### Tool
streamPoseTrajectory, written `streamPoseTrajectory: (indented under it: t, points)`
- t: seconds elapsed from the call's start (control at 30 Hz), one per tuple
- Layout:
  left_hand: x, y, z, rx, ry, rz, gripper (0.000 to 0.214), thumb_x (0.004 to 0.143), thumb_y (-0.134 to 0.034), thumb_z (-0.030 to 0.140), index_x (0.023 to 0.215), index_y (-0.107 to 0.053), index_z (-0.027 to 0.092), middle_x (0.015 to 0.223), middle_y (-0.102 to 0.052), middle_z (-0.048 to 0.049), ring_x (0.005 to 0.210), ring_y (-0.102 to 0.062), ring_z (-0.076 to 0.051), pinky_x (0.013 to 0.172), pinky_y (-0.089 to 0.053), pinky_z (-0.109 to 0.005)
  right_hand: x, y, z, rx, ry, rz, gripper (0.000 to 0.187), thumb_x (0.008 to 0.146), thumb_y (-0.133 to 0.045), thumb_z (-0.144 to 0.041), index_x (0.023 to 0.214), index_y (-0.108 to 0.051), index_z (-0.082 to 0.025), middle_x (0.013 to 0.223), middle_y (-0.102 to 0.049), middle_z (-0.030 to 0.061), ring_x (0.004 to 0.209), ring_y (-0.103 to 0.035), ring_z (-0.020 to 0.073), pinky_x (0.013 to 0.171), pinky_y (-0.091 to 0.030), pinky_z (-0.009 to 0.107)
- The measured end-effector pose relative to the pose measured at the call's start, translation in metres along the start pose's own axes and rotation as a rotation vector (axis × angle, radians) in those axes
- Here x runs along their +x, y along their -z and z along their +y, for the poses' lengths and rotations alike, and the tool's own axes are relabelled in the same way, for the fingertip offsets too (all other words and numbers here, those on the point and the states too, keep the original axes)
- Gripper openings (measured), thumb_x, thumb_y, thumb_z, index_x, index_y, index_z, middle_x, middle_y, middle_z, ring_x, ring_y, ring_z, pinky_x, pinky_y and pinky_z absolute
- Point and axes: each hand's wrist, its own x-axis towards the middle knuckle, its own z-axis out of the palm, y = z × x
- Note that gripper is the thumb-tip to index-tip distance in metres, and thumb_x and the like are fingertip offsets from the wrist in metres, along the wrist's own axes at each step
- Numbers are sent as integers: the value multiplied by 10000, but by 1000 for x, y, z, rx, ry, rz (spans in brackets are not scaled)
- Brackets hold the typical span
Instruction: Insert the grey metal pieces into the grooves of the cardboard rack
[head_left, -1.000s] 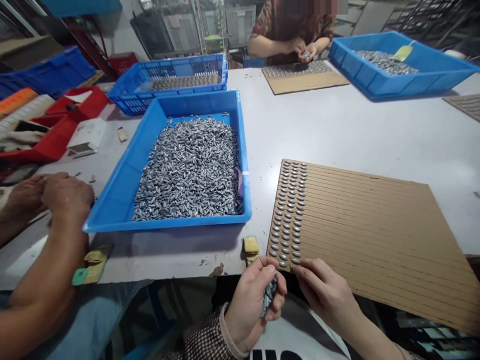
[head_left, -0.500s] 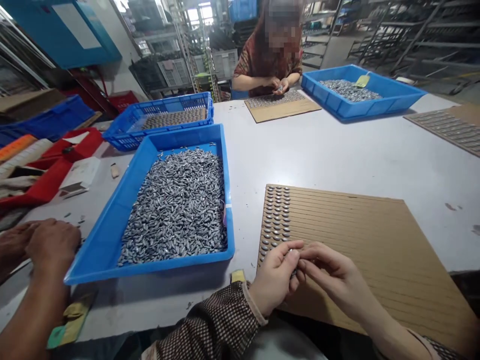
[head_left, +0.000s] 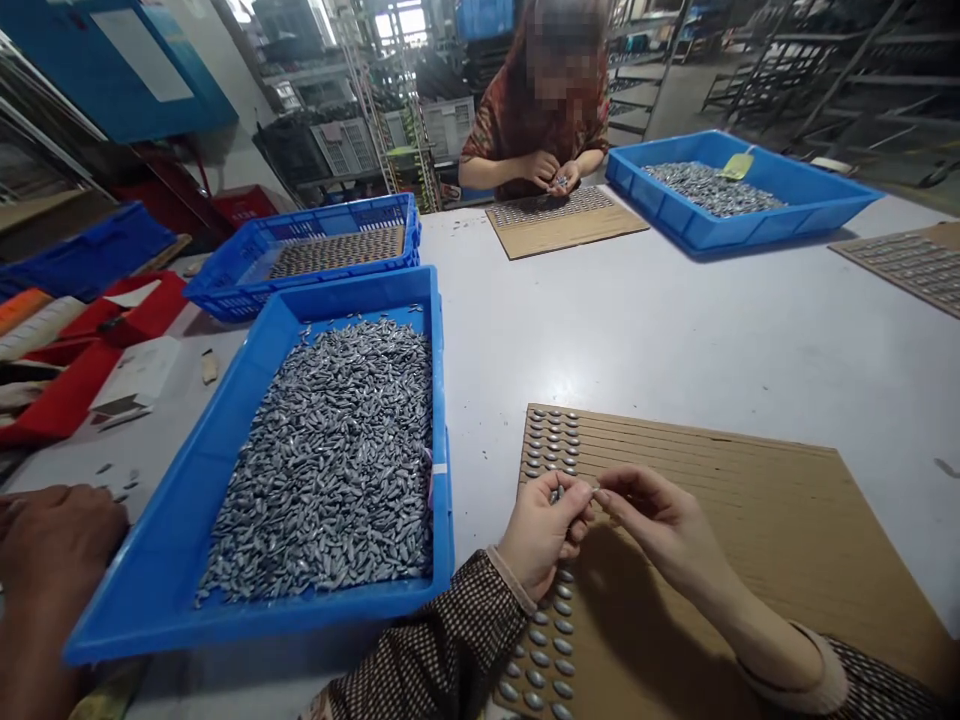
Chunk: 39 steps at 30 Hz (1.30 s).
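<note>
**Cupping grey pieces (head_left: 557, 494) above cardboard (head_left: 757, 500)**

Holding several in the loosely curled left hand (head_left: 541, 535); with the right hand (head_left: 664, 522) just beside, nearly closed at the tips, cannot tell whether gripping one. More in rows beneath the left hand.

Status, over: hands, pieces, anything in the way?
Left hand holding grey pieces. Right hand fingers touching it, pinch unclear. Cardboard lined with pieces along left side; left hand hides some.
</note>
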Motion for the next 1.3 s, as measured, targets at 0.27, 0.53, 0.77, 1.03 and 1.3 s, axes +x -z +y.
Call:
streamPoseTrajectory:
  t: [0.27,0.53,0.77,1.03,1.3]
  points:
    - [15,3,-6,-107,-41,69,419,719,-763,458,866,-485,181,670,-548,43,450,-386,-22,370,-142,-143,8,-10,8,39,-43,-9,207,872,-651,-354,998,-719,-204,907,-733,67,791,-689,188,669,-605,297]
    - [23,8,-4,-107,8,70,332,786,-673,442,919,-543,167,683,-510,39,456,-354,-28,384,-123,-165,32,15,21,-258,143,-34,166,911,-579,-294,957,-718,-216,892,-718,63,805,-676,190,684,-571,304]
    - [20,10,2,-225,-45,180,286,817,-527,295,1069,-539,161,712,-541,16,485,-401,-64,390,-188,-176,86,36,71,-851,489,18,235,956,-479,-219,939,-712,-192,899,-705,78,783,-645,179,693,-523,309]
    - [19,8,1,-158,-73,179,306,843,-616,449,906,-447,202,714,-533,36,488,-396,-49,398,-206,-156,98,32,80,-939,543,-29,267,953,-450,-182,949,-717,-187,909,-688,90,810,-616,195,685,-499,318]
    - [22,11,-3,-196,-76,167,397,789,-692,482,968,-607,138,700,-481,30,491,-352,-33,399,-193,-159,99,38,82,-928,555,-93,270,960,-439,-174,968,-709,-172,948,-667,105,867,-596,212,725,-514,343]
